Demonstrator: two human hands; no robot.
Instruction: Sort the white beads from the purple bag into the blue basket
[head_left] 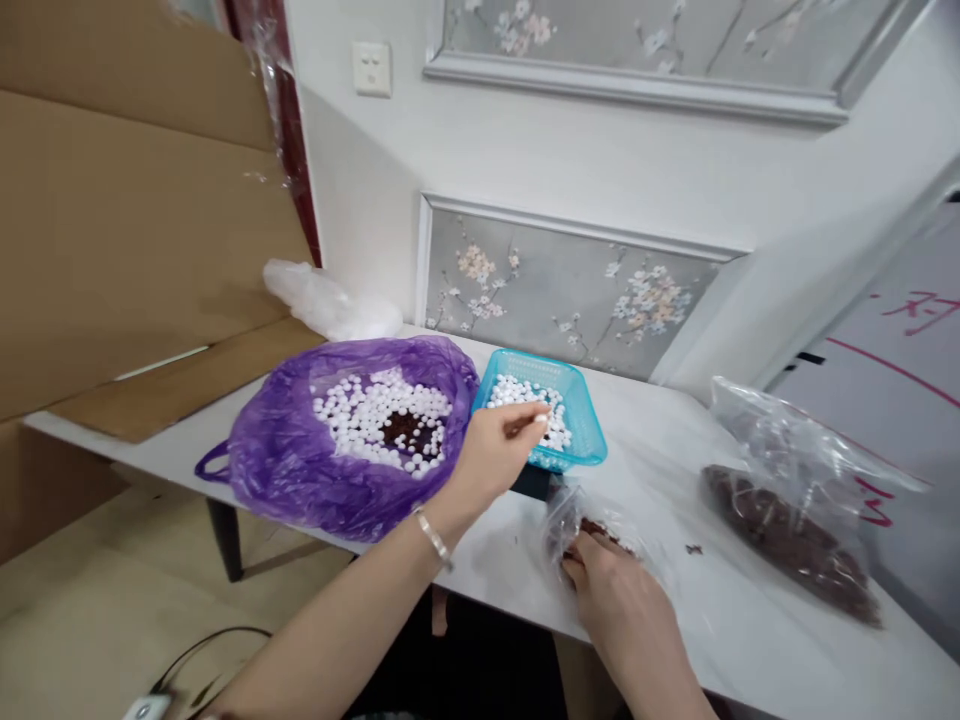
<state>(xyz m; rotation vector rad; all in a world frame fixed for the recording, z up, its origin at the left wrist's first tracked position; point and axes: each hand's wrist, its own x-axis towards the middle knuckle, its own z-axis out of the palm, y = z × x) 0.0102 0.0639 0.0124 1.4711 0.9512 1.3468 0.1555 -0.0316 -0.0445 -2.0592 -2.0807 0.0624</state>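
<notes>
My left hand (495, 450) is over the near side of a blue plastic basket (587, 425), its thumb and fingers pinched on a small white ball (541, 421). More white balls (517, 392) lie in the basket. To the left sits an open purple plastic bag (281, 450), holding many white balls around a patch of dark brown bits (403, 430). My right hand (619, 590) has its fingers closed and dipped into a small clear plastic bag (559, 525) with brown bits (596, 528). What those fingertips hold, if anything, is hidden.
A larger clear zip bag of brown bits (787, 530) lies on the white table (652, 425) at right, near a whiteboard (911, 400). A small dark object (538, 484) sits by the basket. Cardboard (142, 210) and crumpled clear plastic (330, 300) are at left.
</notes>
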